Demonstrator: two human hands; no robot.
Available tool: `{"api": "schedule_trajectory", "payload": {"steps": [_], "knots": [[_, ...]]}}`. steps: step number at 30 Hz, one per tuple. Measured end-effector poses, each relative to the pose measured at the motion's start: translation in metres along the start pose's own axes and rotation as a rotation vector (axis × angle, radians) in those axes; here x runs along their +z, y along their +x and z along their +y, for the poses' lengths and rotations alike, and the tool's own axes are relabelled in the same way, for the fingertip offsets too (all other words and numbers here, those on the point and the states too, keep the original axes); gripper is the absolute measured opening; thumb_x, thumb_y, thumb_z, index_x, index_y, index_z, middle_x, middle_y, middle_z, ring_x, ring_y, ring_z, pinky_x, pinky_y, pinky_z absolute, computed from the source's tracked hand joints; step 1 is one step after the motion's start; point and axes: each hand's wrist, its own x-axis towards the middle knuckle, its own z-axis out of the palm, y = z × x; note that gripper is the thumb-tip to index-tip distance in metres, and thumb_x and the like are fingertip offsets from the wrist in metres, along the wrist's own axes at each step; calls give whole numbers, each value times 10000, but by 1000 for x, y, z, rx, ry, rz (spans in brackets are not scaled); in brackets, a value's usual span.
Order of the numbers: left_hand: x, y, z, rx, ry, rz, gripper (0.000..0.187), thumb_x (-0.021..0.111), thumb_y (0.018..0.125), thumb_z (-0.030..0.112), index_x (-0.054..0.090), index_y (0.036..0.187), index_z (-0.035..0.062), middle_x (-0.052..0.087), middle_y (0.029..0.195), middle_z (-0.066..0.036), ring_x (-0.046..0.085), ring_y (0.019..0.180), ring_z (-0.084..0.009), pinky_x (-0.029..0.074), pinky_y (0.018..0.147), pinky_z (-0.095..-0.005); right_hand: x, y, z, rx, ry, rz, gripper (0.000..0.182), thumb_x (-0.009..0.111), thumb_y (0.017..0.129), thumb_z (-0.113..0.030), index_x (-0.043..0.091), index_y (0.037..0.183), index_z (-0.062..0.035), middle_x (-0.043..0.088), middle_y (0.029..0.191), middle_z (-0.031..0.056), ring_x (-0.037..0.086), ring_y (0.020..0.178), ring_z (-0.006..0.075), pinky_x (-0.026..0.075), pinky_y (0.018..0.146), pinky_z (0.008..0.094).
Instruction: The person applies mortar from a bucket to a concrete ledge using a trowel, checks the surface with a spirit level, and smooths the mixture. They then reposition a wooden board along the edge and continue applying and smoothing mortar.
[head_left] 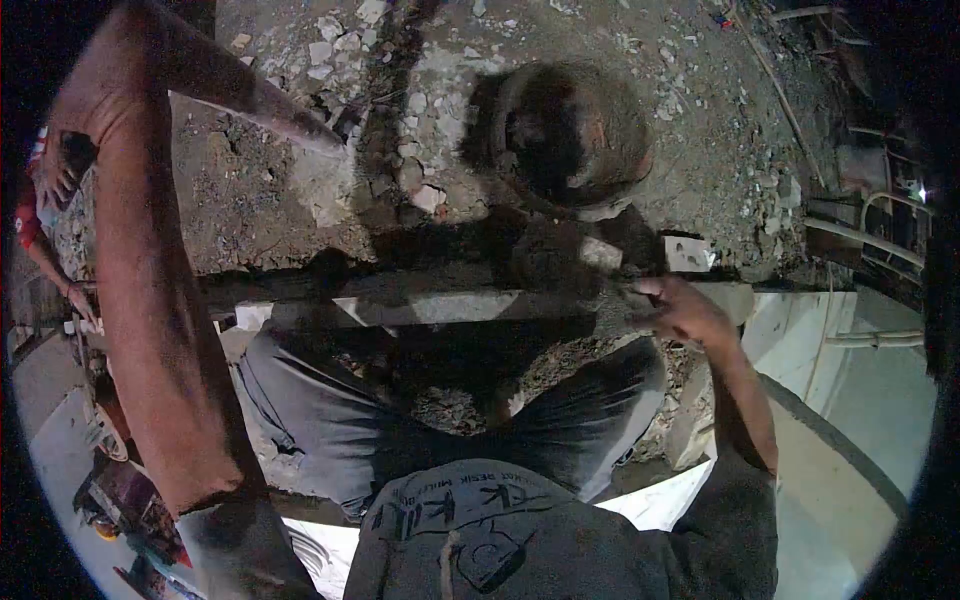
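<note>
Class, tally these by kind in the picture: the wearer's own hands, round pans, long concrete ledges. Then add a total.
Own hands: 2, the left hand and the right hand
Round pan: 1
Concrete ledge: 1
Total: 4

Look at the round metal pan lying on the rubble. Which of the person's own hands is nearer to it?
The right hand. It rests on the concrete ledge just below the pan. The left hand is raised far off at the left edge of the picture.
</note>
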Motion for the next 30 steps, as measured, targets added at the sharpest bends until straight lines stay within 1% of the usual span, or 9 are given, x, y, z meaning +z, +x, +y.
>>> {"api": "schedule_trajectory", "payload": {"steps": [7, 10, 11, 13, 15, 17, 19, 22, 30], "knots": [[0, -3, -3, 22, -18, -5, 580, 716, 734, 255, 454, 1240, 145, 639, 849, -141, 627, 707, -212, 486, 675, -315, 55, 37, 41, 352, -241, 175, 182, 640, 756, -199, 606, 854, -50, 613, 755, 78, 616, 759, 241, 478, 636, 397], [10, 0, -10, 101, 29, -33, 639, 720, 737, 264, 429, 1295, 150, 637, 868, -155, 632, 728, -220, 489, 699, -317, 89, 40, 18, 442, -887, -118, 244, 594, 774, -217, 608, 946, -44, 586, 996, 127, 574, 937, 308, 461, 722, 425], [8, -1, -11, 222, 142, -85, 659, 722, 738, 267, 421, 1313, 152, 636, 874, -160, 634, 735, -223, 490, 707, -318, 121, 46, 76, 220, -40, 127, 196, 591, 781, -216, 595, 890, -54, 575, 886, 89, 569, 773, 265, 478, 655, 399], [-4, 2, -2, 177, 68, -493, 598, 718, 740, 286, 482, 1268, 133, 629, 833, -162, 632, 727, -215, 493, 679, -330, 147, 41, 97, -48, 800, 352, 159, 588, 789, -215, 581, 835, -63, 564, 777, 51, 563, 609, 223, 495, 589, 373], [-52, -5, 46, -454, -659, 380, 624, 720, 732, 321, 487, 1251, 64, 625, 868, -166, 628, 774, -244, 489, 693, -362, 164, 29, 54, -42, 22, 385, 177, 587, 798, -216, 581, 856, -48, 567, 819, 66, 567, 699, 222, 494, 621, 369], [-43, -13, 11, -293, -843, -104, 601, 721, 727, 339, 511, 1181, 7, 626, 920, -167, 617, 834, -279, 480, 725, -381, 170, 15, 4, -15, -759, 373, 196, 587, 807, -216, 581, 877, -33, 570, 862, 81, 571, 789, 221, 493, 654, 364], [-42, -7, 45, -556, -691, 224, 538, 716, 733, 330, 533, 1111, -7, 628, 928, -164, 611, 850, -288, 476, 737, -381, 156, 2, -34, 5, -1155, 352, 206, 587, 812, -217, 581, 888, -26, 572, 883, 88, 574, 834, 220, 493, 670, 362], [-58, -8, 48, -425, -948, 370, 472, 713, 738, 318, 544, 1025, -17, 627, 938, -162, 605, 851, -292, 469, 750, -376, 131, -10, -70, 186, -1020, -4, 254, 572, 755, -150, 576, 973, -19, 565, 869, 128, 580, 831, 283, 486, 699, 410], [-70, -10, 49, -461, -1029, 259, 427, 694, 754, 268, 538, 1027, -20, 631, 936, -148, 606, 833, -275, 465, 744, -360, 85, 5, -53, 222, -1121, 194, 170, 536, 819, -176, 666, 823, -68, 645, 768, 149, 642, 743, 255, 507, 603, 387]]}}
